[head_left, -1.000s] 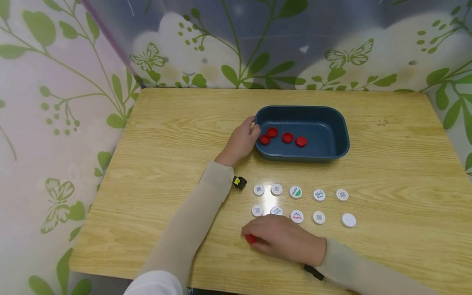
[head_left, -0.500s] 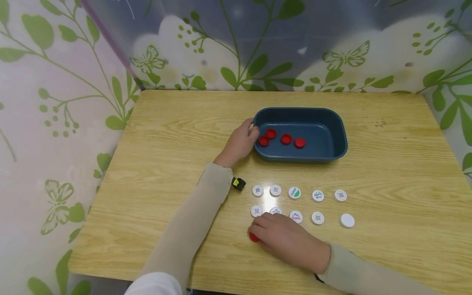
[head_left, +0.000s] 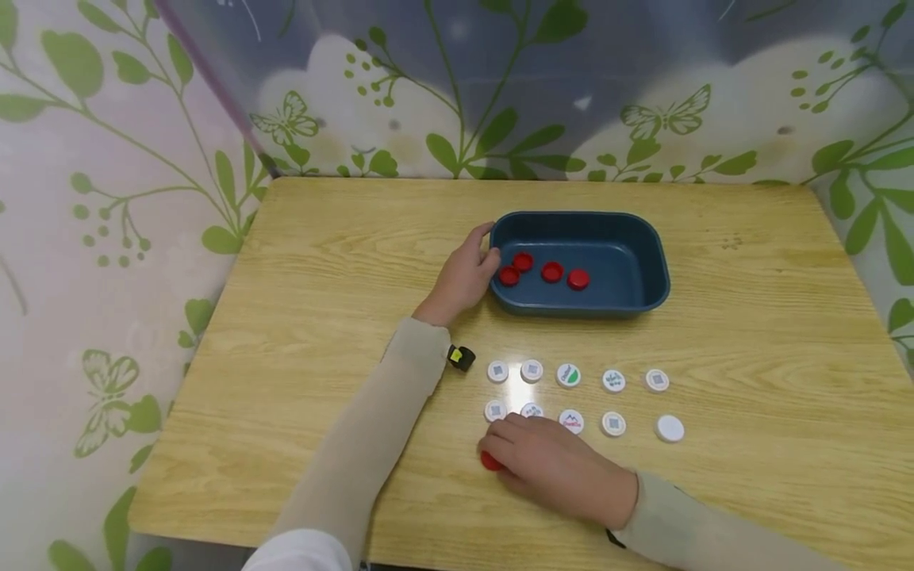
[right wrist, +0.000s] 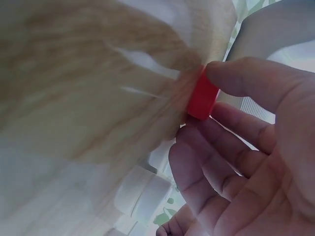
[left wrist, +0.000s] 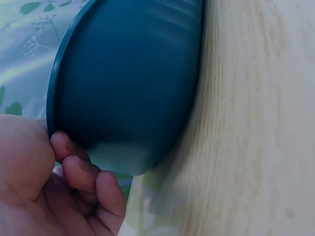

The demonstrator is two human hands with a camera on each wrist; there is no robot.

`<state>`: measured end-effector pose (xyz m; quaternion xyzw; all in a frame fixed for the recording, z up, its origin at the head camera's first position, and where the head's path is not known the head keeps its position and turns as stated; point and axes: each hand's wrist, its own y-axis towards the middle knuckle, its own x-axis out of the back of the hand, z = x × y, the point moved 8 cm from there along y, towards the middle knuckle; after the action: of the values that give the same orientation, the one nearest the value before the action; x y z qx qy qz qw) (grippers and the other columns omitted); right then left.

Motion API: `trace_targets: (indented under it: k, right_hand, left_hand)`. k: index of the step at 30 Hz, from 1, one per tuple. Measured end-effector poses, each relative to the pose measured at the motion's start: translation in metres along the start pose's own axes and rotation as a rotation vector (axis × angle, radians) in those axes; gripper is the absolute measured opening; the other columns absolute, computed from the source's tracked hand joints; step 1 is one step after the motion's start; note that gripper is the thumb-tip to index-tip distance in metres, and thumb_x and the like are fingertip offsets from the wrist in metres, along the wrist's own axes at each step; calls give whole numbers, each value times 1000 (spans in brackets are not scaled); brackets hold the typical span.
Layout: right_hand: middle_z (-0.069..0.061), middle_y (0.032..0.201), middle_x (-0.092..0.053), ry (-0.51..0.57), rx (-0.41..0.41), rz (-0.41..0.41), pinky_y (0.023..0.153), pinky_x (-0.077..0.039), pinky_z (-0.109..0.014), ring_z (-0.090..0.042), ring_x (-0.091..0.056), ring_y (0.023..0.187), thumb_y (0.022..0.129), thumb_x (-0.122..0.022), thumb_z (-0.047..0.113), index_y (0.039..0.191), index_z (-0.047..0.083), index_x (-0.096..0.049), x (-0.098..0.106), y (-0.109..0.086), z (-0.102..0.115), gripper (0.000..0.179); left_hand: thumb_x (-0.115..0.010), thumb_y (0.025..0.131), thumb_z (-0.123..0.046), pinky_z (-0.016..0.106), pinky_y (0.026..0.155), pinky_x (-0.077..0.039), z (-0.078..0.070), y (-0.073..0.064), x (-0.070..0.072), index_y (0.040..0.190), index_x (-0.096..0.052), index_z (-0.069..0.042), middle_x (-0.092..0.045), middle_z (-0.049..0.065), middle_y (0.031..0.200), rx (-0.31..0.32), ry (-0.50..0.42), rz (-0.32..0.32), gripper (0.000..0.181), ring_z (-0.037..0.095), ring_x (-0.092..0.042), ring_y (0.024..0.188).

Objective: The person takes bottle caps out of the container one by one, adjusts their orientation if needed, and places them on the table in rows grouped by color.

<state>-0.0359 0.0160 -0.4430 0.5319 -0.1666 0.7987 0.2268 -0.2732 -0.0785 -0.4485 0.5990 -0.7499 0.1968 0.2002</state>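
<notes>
At the left end of a dark blue plastic bin [head_left: 585, 308], my left hand [head_left: 462, 279] grips the rim, the thumb over it. In the left wrist view its curled fingers [left wrist: 78, 172] lie against the bin's outer wall. Inside the bin are several red bottle caps [head_left: 552, 271]. My right hand [head_left: 553, 468] is low over the table's near side and pinches another red bottle cap [right wrist: 203, 96] between thumb and fingers, close to the wood. White bottle caps [head_left: 568, 375] with printed tops lie in two rows just beyond this hand, which partly covers one of them.
The wooden table [head_left: 321, 262] meets a leaf-patterned wall [head_left: 400, 103] at the back. A plain white cap [head_left: 670, 429] ends the nearer row at the right. The table's front edge runs below both forearms.
My right hand has shifted slightly right and turned over the red bottle cap, its thumb now hidden from above. My left hand keeps its hold on the bin; the head view tilts slightly.
</notes>
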Motion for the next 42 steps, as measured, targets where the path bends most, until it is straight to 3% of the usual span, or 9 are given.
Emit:
trace_targets:
  k: [4, 7, 11, 18, 24, 28, 32, 36, 42]
  right_hand:
    - [7, 108, -61, -12, 24, -17, 80, -52, -30, -10, -57, 92, 94, -76, 23, 116, 18, -68, -1, 2, 3, 24]
    - [7, 106, -60, -20, 34, -41, 77, -53, -29, -9, -57, 90, 94, -77, 23, 117, 18, -68, 0, 1, 4, 25]
    - [9, 106, -60, 8, 19, -23, 77, -53, -27, -7, -57, 89, 95, -77, 26, 120, 20, -66, 2, -1, 2, 28]
    - [5, 109, -68, 25, 9, -139, 80, -56, -32, -9, -62, 95, 95, -74, 28, 121, 14, -68, 66, -3, -24, 30]
    - [-2, 110, -68, -82, -92, -246, 74, -56, -36, -15, -65, 92, 95, -74, 22, 118, 10, -70, 154, 20, -98, 26]
    - [-8, 111, -67, -247, -163, -104, 73, -56, -42, -22, -65, 89, 93, -76, 23, 119, 8, -69, 176, 52, -158, 31]
    - [-12, 109, -68, -359, -133, 129, 79, -56, -49, -29, -67, 92, 90, -81, 27, 119, 5, -69, 163, 82, -197, 39]
    - [-10, 105, -70, -399, -107, 292, 83, -56, -49, -27, -68, 89, 86, -85, 33, 120, 6, -69, 139, 99, -215, 47]
    - [-7, 109, -70, -333, -162, 389, 89, -54, -48, -23, -65, 90, 81, -87, 34, 129, 7, -65, 119, 109, -218, 59]
  left_hand:
    - [-45, 112, -27, 34, 65, -42, 2, -1, 1, 163, -30, -16, -54, 8, 77, 20, 6, 17, 55, 21, -51, 66]
    - [-45, 112, -30, 36, 91, -51, 1, -1, 2, 164, -28, -16, -68, 13, 115, 27, 36, 39, 56, 23, -66, 99]
    - [-43, 113, -33, 42, 114, -41, -1, 0, 1, 165, -25, -17, -56, 10, 149, 30, 62, 77, 58, 22, -56, 133]
    - [-44, 112, -31, 36, 83, -49, -5, 0, 4, 165, -24, -14, -70, 11, 110, 18, 64, 132, 59, 19, -63, 89]
    - [-46, 112, -30, 34, 77, -47, -8, 1, 6, 165, -22, -12, -67, 4, 88, 19, 124, 157, 61, 17, -61, 75]
    - [-46, 111, -28, 33, 67, -45, -5, -1, 6, 165, -21, -12, -58, 2, 75, 26, 121, 155, 62, 16, -53, 63]
    - [-45, 111, -25, 31, 57, -40, -4, -3, 8, 165, -23, -12, -47, 0, 66, 30, 112, 152, 61, 15, -43, 55]
    - [-45, 111, -26, 32, 69, -44, -5, -3, 9, 165, -26, -14, -55, 2, 77, 24, 120, 160, 59, 17, -50, 67]
    - [-44, 111, -27, 33, 76, -45, -7, -4, 12, 165, -26, -17, -59, 3, 86, 25, 125, 173, 58, 17, -54, 75]
